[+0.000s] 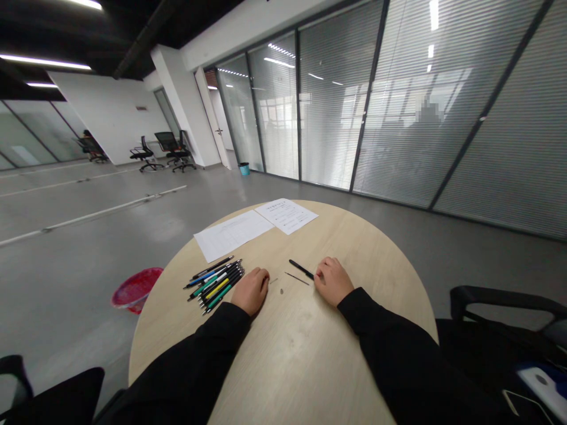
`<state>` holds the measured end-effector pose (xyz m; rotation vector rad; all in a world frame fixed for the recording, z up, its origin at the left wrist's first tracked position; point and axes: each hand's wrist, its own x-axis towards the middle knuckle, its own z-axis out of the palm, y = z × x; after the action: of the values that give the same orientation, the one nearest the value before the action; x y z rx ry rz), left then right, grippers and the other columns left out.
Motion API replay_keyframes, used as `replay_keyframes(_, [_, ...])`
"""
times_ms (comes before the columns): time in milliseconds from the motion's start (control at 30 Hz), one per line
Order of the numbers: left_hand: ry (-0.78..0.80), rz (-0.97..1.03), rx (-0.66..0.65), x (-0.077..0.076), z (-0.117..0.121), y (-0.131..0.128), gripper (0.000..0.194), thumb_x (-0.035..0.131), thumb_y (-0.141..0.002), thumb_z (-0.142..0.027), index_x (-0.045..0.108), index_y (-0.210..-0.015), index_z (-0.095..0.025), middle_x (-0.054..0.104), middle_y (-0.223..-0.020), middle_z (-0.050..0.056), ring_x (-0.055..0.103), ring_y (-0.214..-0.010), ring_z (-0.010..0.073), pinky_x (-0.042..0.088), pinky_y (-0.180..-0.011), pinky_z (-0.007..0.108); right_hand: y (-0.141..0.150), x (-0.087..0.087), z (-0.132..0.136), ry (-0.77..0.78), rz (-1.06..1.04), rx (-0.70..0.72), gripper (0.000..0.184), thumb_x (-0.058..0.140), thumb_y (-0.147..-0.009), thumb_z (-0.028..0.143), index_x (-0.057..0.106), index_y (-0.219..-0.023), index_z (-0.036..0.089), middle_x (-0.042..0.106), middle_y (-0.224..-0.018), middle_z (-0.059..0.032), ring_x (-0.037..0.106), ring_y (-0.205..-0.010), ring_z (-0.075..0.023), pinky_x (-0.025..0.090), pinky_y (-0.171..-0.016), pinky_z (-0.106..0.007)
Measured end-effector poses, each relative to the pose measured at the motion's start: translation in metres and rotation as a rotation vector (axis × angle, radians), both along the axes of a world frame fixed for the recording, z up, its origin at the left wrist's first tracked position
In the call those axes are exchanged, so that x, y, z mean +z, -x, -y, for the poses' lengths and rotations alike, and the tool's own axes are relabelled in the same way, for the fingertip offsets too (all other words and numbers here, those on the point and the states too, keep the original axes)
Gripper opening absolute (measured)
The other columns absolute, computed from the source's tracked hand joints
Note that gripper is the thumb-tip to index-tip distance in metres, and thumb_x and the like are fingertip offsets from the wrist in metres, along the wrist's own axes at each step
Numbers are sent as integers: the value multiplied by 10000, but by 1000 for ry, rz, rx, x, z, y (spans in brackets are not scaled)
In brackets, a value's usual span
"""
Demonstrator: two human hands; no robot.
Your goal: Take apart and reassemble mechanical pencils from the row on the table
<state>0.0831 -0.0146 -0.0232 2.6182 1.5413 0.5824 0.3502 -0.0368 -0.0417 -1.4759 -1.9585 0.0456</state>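
Observation:
My left hand (pixel 251 290) rests on the round table with its fingers curled in, right beside a pile of pens (pixel 218 282) in black, green, yellow and blue. A thin pale piece (pixel 273 280), too small to name, lies at its fingertips. What those fingers hold, if anything, is hidden. My right hand (pixel 333 281) is closed on the near end of a black pen barrel (pixel 300 268), which points away to the left. Between the hands lie a thin dark pen refill (pixel 296 278) and a tiny grey part (pixel 282 291).
Two printed sheets (pixel 234 234) (pixel 287 216) lie at the far side of the table (pixel 283 354). A red basin (pixel 136 289) stands on the floor to the left. Chair armrests (pixel 505 298) flank the table, and a glass partition (pixel 328 106) runs behind.

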Motion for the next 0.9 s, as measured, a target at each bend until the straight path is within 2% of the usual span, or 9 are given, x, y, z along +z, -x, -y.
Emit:
replay_keyframes(167, [3,-43,26,0,0,2,128,445,-897,-179,571,-881,-201,604,-849,55,566,-750,189,406,-676,298,-8,-8,-8,106,-67,-92,170,538,-791,97,528,-650,190,558,-692,-19,512,-708,-158,372,-679,-266])
replay_keyframes(300, [-9,-32,10,-2,-1,3,148,424,-899,-164,567,-887,-202,606,-838,55,569,-752,193,409,-685,302,-11,-14,-12,132,-126,-102,164,533,-790,104,550,-650,188,574,-664,-5,508,-651,-142,346,-631,-253])
replay_keyframes(533, [-7,-37,1,-3,0,2,161,387,-921,-170,542,-898,-204,602,-856,53,577,-788,195,415,-717,302,-11,-14,-11,201,-148,-35,114,546,-789,112,618,-732,179,615,-734,-21,542,-707,-151,378,-668,-253])
replay_keyframes(900, [16,-26,0,-2,0,2,153,396,-918,-166,542,-894,-205,602,-856,50,570,-779,191,410,-712,298,-12,-16,-12,227,-143,-24,95,566,-791,121,643,-782,175,621,-752,-25,550,-743,-157,395,-714,-261])
